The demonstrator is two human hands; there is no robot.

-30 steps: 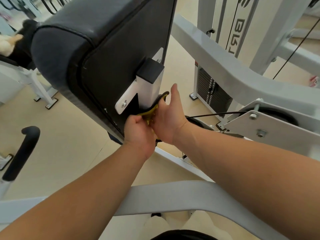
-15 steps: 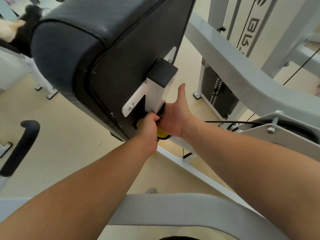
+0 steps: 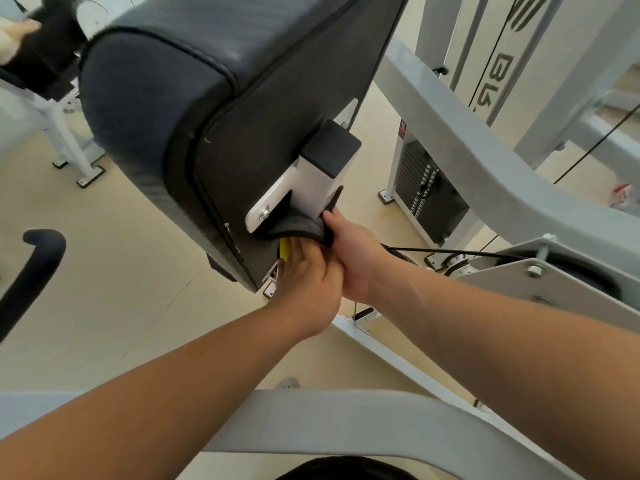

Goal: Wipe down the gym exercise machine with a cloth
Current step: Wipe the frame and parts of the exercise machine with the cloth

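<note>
A dark grey cloth [image 3: 298, 227] with a yellow underside is wrapped round the white support post [image 3: 317, 188] behind the black padded backrest [image 3: 180, 109] of the gym machine. My right hand [image 3: 353, 252] pinches the cloth's right end against the post's side. My left hand [image 3: 308, 275] lies just below the cloth with its fingers stretched up against the cloth's lower, yellow edge. Both hands touch each other under the post.
A grey frame bar [image 3: 478, 161] runs diagonally at the right, with the weight stack [image 3: 429, 195] behind it and a cable and pulley plate [image 3: 540, 275] beside my right arm. Another grey bar [image 3: 329, 420] crosses below my arms. A black handle [image 3: 31, 271] stands at the left.
The cloth has come up from under my hands and now drapes round the post's lower part, showing its grey side. My left hand's fingers have uncurled.
</note>
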